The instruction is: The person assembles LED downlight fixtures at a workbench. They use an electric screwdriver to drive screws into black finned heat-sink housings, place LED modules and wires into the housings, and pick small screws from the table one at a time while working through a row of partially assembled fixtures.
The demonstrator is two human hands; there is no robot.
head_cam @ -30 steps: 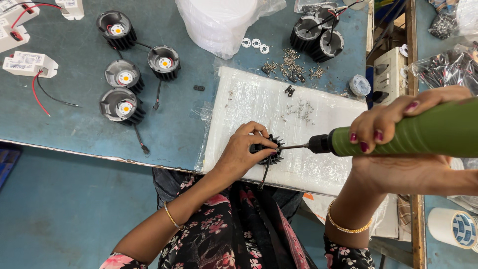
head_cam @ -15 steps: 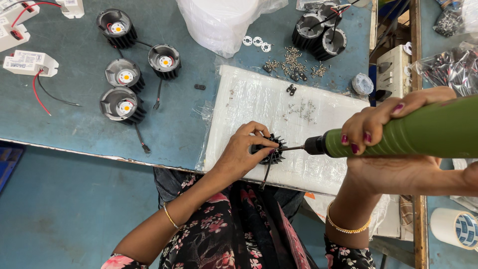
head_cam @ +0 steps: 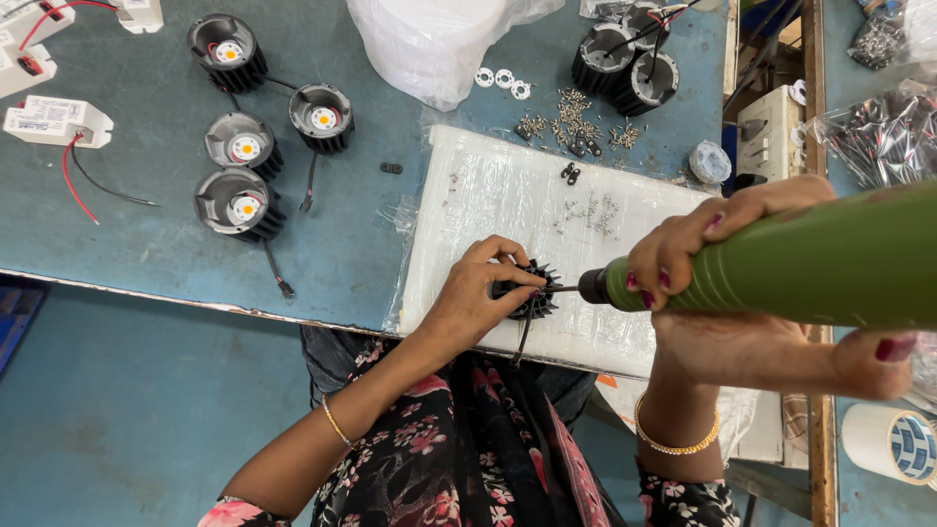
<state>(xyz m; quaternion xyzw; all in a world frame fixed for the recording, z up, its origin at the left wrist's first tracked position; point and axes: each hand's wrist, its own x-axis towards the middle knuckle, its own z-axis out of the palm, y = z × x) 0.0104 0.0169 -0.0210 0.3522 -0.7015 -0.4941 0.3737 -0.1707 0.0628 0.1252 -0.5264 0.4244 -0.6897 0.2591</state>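
Blue workbench [head_cam: 146,254], bare strip along near edge. White foam pad [head_cam: 508,205] overhung that edge. Left hand [head_cam: 475,298] pinched black finned heat sink [head_cam: 529,289] near pad's front edge. Right hand [head_cam: 742,293] gripped green electric screwdriver [head_cam: 810,263], bit touching sink.

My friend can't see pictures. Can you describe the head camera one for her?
A left hand steadies a black finned lamp housing on a white foam pad, while the right hand presses a green electric screwdriver into it. Four finished lamps sit nearby.

Matt green plastic screwdriver [head_cam: 810,263]
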